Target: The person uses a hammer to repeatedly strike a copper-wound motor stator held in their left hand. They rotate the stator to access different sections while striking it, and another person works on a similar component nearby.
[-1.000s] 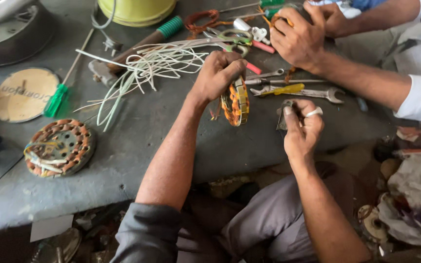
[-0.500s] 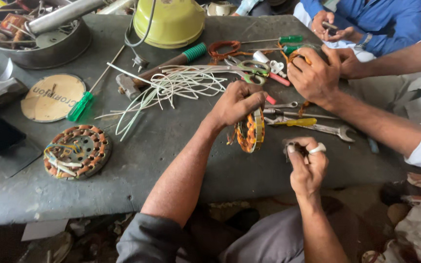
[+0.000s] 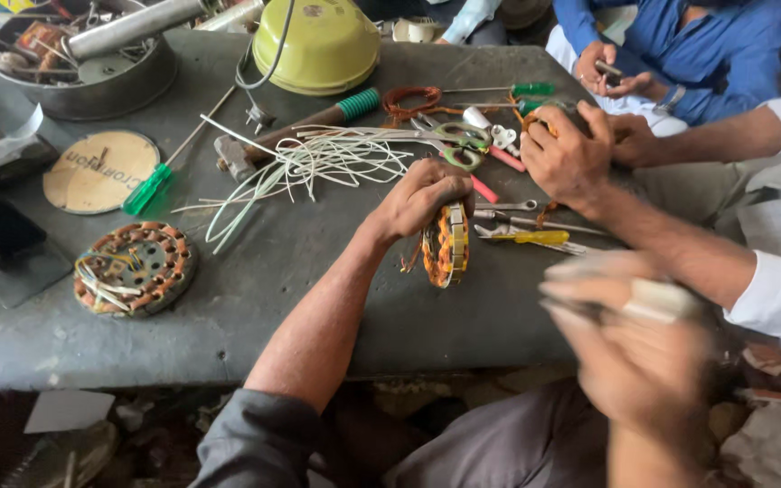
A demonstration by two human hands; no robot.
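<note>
My left hand (image 3: 422, 203) grips a round motor stator (image 3: 446, 244) wound with orange copper wire, standing it on edge on the grey table (image 3: 318, 298). My right hand (image 3: 630, 348) is raised close to the camera at the lower right and badly blurred. A pale band shows on one finger, and whether the hand holds anything cannot be told. Just beyond the stator lie a yellow-handled tool (image 3: 535, 238), pliers (image 3: 508, 212) and green-handled scissors (image 3: 458, 145).
A co-worker's hands (image 3: 571, 154) in white sleeves work at the table's right. Another person in blue (image 3: 680, 54) sits behind. On the table: a second stator (image 3: 135, 268), white wires (image 3: 318, 163), a green screwdriver (image 3: 151, 185), a yellow-green dome (image 3: 315, 43), a metal tray (image 3: 83, 63).
My right hand has risen from the table's edge toward the camera and is now blurred. The view has shifted down and nearer; my left hand still holds the stator on edge.
</note>
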